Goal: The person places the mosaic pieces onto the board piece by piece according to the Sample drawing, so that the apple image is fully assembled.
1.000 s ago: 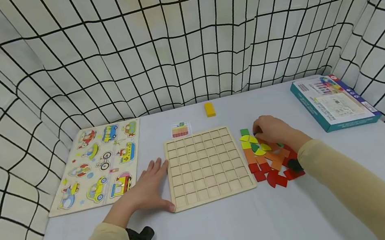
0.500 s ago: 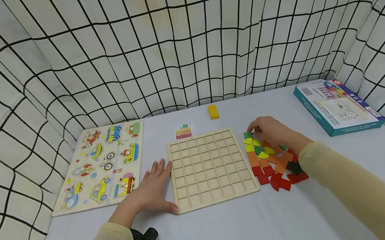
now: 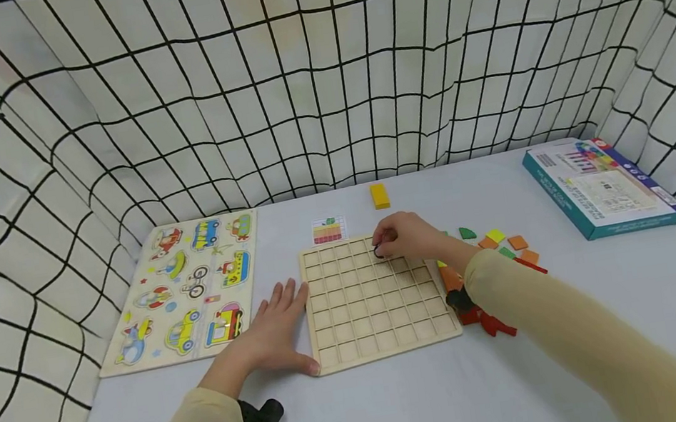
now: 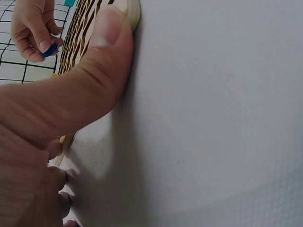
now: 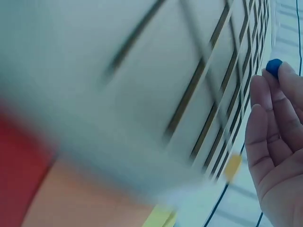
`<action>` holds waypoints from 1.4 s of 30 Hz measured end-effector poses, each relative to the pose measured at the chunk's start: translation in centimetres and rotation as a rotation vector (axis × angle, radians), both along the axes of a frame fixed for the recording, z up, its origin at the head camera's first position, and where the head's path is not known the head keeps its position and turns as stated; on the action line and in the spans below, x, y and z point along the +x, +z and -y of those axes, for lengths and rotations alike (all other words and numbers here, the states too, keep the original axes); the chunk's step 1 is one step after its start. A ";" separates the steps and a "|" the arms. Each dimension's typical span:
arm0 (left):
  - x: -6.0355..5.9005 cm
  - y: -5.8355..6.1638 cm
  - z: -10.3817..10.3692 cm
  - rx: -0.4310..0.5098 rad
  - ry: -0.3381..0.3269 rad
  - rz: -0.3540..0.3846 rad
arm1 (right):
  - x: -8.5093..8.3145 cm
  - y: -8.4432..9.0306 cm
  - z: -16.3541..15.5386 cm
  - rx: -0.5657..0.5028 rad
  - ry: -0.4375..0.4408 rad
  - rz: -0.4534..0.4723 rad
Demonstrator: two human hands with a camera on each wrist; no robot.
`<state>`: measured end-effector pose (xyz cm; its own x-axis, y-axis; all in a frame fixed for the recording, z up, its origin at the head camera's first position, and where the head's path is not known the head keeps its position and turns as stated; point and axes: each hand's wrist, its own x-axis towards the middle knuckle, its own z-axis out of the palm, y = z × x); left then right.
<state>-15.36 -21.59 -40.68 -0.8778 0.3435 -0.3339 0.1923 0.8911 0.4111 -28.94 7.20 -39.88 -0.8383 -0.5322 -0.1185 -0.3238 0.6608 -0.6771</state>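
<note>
My right hand (image 3: 405,236) pinched a small blue piece (image 4: 49,49) at the fingertips, poised over the upper rows of the wooden grid board (image 3: 376,299) at centre frame. My left hand (image 3: 276,328) lay flat and relaxed, thumb pressed to the board's lower left corner, holding nothing. I judged the risk lay in that thin fingertip pinch: the piece could twist, catch a cell wall and sit cocked, or slip out. My right sleeve also hung over the loose coloured pieces (image 3: 499,246) right of the board and could scatter them. The right wrist view was mostly blurred.
</note>
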 end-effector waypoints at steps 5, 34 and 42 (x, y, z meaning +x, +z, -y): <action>-0.2 -0.2 0.2 -0.007 0.001 0.005 | -0.4 0.0 3.6 0.004 0.018 0.034; -0.1 -0.5 0.5 -0.010 -0.011 0.000 | 0.5 -0.2 7.1 0.100 0.004 0.014; 0.0 -0.3 0.4 -0.015 -0.006 0.001 | 0.5 0.2 6.4 0.117 0.022 -0.011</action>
